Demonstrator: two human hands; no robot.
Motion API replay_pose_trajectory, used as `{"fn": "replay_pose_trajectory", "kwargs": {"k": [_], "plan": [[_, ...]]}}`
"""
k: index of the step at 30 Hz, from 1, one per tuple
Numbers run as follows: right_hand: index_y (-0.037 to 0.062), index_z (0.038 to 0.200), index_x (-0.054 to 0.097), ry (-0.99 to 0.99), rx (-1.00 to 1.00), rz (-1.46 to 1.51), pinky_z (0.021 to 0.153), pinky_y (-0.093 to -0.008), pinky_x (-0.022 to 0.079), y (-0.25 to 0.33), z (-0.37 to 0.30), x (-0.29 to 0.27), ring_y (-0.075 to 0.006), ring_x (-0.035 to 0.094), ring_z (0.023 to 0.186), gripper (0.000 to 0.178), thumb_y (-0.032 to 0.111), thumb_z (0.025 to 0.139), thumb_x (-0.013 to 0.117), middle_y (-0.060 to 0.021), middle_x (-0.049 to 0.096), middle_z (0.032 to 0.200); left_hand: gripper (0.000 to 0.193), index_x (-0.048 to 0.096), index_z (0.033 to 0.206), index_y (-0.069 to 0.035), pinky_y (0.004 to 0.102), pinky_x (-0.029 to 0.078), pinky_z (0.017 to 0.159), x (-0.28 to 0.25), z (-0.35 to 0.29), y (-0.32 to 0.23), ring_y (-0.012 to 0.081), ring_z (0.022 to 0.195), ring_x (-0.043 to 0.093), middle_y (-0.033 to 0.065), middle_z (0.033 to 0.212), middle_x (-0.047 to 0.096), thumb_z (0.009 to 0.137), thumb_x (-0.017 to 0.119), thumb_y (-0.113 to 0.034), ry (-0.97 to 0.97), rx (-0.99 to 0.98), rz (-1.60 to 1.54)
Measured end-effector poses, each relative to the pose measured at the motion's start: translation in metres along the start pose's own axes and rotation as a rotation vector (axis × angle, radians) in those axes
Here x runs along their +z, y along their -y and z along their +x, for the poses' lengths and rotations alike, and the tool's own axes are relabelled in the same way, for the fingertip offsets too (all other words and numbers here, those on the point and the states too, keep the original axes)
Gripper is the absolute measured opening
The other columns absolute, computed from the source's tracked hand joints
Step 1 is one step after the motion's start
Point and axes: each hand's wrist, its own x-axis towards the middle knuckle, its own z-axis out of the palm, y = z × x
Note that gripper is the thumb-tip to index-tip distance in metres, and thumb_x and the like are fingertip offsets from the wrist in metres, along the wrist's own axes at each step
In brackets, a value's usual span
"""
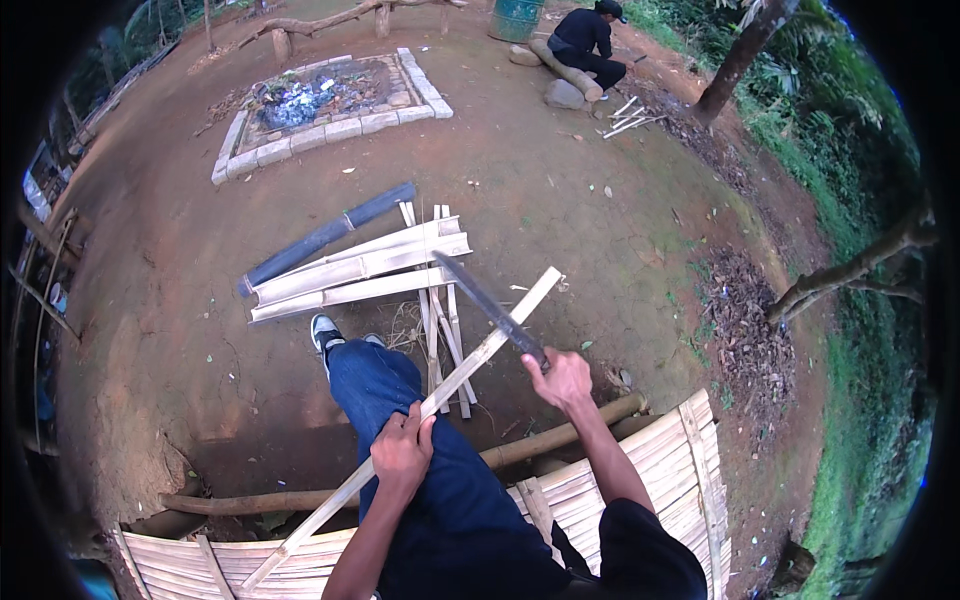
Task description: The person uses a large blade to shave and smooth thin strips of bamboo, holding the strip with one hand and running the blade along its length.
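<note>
My left hand (402, 448) is closed around a long pale bamboo strip (462, 372), which slants from the bench at lower left up across my thigh. In my right hand (560, 380) is the handle of a machete (487, 303). Its dark blade points up and to the left, crossing over the strip's upper part; whether the edge touches the strip I cannot tell. Beyond my feet, split bamboo halves (360, 264) lie on the ground across several thin bamboo strips (447, 330). A dark, uncut-looking bamboo pole (330, 236) rests behind them.
Under me is a slatted bamboo bench (640, 484) with a round bamboo pole (560, 436) along its front. A brick-edged fire pit (340, 130) holds ash. At the back, a person (588, 45) sits on a log near a green drum (515, 18). Dry leaves (748, 340) lie at right.
</note>
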Motion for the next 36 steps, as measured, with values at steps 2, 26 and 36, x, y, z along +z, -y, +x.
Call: {"fn": "replay_pose_trajectory", "kwargs": {"k": [2,26,36], "plan": [[0.0055,0.078,0.066,0.082,-0.186,0.066,0.064,-0.0468,0.055,0.022,-0.023,0.001,-0.0366,0.068,0.067,0.059,0.063,0.085,0.056,-0.0182,0.067,0.071,0.03,0.069,0.109,-0.007,0.0405,0.052,0.056,0.005,0.0,0.0,0.03,0.062,0.063,0.0105,0.076,0.061,0.089,0.066,-0.029,0.007,-0.025,-0.022],[0.0073,0.076,0.066,0.024,-0.348,0.028,0.062,-0.0468,0.055,0.001,-0.018,0.006,-0.0356,0.068,0.064,0.055,0.061,0.083,0.059,-0.0153,0.065,0.064,0.028,0.07,0.108,-0.009,0.0401,0.052,0.056,0.001,-0.003,0.004,0.0292,0.062,0.064,0.0099,0.078,0.062,0.087,0.068,-0.028,-0.011,-0.044,-0.035],[0.0038,0.078,0.065,0.191,-0.273,0.108,0.067,-0.0469,0.054,0.012,-0.038,0.002,-0.038,0.068,0.071,0.056,0.059,0.086,0.057,-0.0189,0.065,0.068,0.03,0.07,0.108,-0.007,0.0401,0.052,0.057,0.0,-0.002,0.002,0.0294,0.064,0.064,0.0101,0.079,0.063,0.087,0.067,-0.028,0.0,-0.048,-0.014]]}}
